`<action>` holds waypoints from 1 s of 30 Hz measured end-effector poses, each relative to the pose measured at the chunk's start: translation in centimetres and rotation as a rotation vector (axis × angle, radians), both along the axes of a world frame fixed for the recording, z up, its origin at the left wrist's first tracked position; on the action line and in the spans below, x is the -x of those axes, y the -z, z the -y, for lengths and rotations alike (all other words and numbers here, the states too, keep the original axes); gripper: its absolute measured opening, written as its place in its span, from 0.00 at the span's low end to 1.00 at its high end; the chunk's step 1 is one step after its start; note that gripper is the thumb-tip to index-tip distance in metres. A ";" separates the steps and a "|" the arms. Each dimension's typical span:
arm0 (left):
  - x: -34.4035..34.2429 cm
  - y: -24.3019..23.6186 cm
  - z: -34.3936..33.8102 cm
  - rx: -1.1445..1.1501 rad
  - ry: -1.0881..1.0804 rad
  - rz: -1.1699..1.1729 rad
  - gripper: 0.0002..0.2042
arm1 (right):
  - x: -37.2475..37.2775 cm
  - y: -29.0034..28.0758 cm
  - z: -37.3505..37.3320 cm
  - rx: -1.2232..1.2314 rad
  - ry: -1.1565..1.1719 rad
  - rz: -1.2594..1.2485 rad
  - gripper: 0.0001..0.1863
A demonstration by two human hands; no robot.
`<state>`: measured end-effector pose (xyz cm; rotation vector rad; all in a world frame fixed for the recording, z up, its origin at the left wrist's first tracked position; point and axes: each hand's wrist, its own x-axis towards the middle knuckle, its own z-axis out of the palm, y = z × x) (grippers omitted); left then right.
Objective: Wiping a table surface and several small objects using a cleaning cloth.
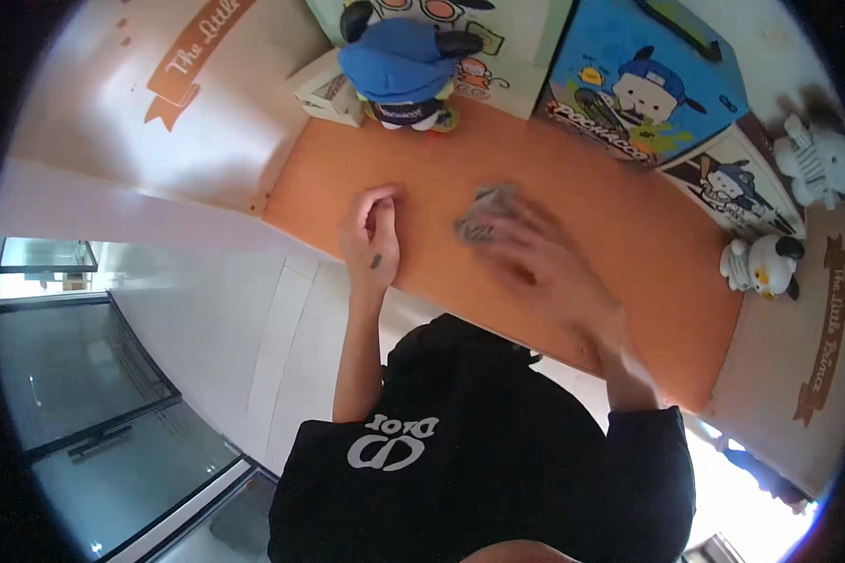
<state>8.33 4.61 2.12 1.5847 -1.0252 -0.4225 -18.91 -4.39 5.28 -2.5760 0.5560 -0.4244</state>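
A crumpled grey cloth [486,214] lies on the orange-brown desktop [441,169]. My right hand [535,267] is over it, its fingers pressing on the cloth; the fingers are smeared by motion. To the left, at the desk's near edge, my left hand [374,235] rests with its fingers curled in toward the thumb. Nothing shows in the gap between them.
At the back stands a plush dog in a blue cap [399,70], beside a small white box [333,94]. A blue cartoon box [648,80], a framed cartoon picture [737,178] and small dog figures [760,266] line the right side. Pale panels [141,94] flank the desk.
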 end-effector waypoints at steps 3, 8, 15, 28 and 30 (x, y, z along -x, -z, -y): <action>-0.2 0.6 -0.4 0.024 0.009 0.002 0.10 | 2.3 1.1 2.7 -0.058 0.413 -0.079 0.20; 0.3 0.6 -0.2 0.054 0.008 0.032 0.11 | 2.5 0.7 1.6 0.073 0.568 -0.063 0.20; 0.7 0.4 -0.1 0.055 0.002 0.052 0.11 | 1.2 0.9 0.1 0.017 0.157 0.002 0.17; 0.6 0.5 -0.2 0.025 0.005 0.143 0.12 | 0.8 0.3 -0.6 -0.016 0.178 0.029 0.17; 0.6 0.7 -0.3 0.047 0.011 0.153 0.12 | 1.8 -0.3 0.9 -0.091 0.290 0.029 0.17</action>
